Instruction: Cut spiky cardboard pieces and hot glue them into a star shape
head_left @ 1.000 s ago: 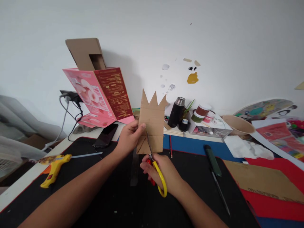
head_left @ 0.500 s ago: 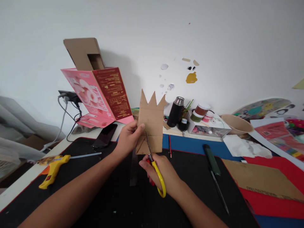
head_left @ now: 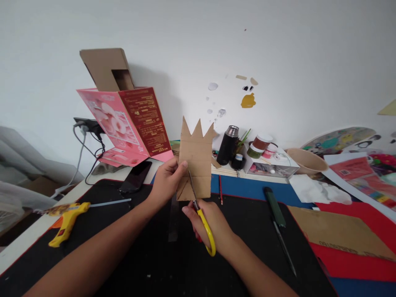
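Note:
A brown piece of cardboard (head_left: 198,154) stands upright in front of me, its top edge cut into three pointed spikes. My left hand (head_left: 168,179) pinches its left edge, thumb on the near face. With fingers in the handles, my right hand (head_left: 212,222) grips a pair of scissors (head_left: 208,233) that has a yellow handle loop and some red. The scissor blade lies across the lower part of the cardboard, pointing up and slightly left. Near the lower left corner, slanting lines mark the cardboard; whether they are cuts or creases I cannot tell.
Left on the black mat (head_left: 123,255) lies a yellow glue gun (head_left: 69,220), with a phone (head_left: 136,176) behind it. A green-handled knife (head_left: 275,208) and a red pencil (head_left: 220,189) lie to the right. Further back stand a pink box (head_left: 123,123), a black flask (head_left: 228,146) and paint jars (head_left: 261,142).
The whole view has shifted very slightly. Both hands keep their holds, and the scissor blades look a little closer together.

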Tool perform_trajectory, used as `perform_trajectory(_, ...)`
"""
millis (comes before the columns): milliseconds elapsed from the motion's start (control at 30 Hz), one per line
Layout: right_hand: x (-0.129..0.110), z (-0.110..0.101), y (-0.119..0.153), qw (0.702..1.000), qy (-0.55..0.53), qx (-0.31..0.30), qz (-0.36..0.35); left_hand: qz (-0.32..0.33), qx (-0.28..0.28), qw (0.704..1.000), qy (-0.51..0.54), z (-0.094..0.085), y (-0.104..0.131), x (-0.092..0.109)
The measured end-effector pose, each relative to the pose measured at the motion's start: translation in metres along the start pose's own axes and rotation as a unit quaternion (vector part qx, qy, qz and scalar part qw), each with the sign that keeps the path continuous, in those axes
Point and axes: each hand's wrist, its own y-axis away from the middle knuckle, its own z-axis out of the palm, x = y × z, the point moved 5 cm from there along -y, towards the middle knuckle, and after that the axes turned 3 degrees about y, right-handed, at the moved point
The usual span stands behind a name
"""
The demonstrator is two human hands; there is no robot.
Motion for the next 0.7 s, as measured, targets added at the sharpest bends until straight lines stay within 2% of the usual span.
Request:
perform_trajectory(467, -0.002, 0.000, 0.001, 1.000, 0.005, -0.001, 0.004, 0.006, -0.012, 1.000, 0.027, 0.000, -0.002, -0.005)
perform_trajectory(700, -0.002, 0.001, 0.001, 1.000, 0.020, 0.009, 0.012, 0.028, 0.005, 0.999, -0.025, -0.002, -0.004, 0.006)
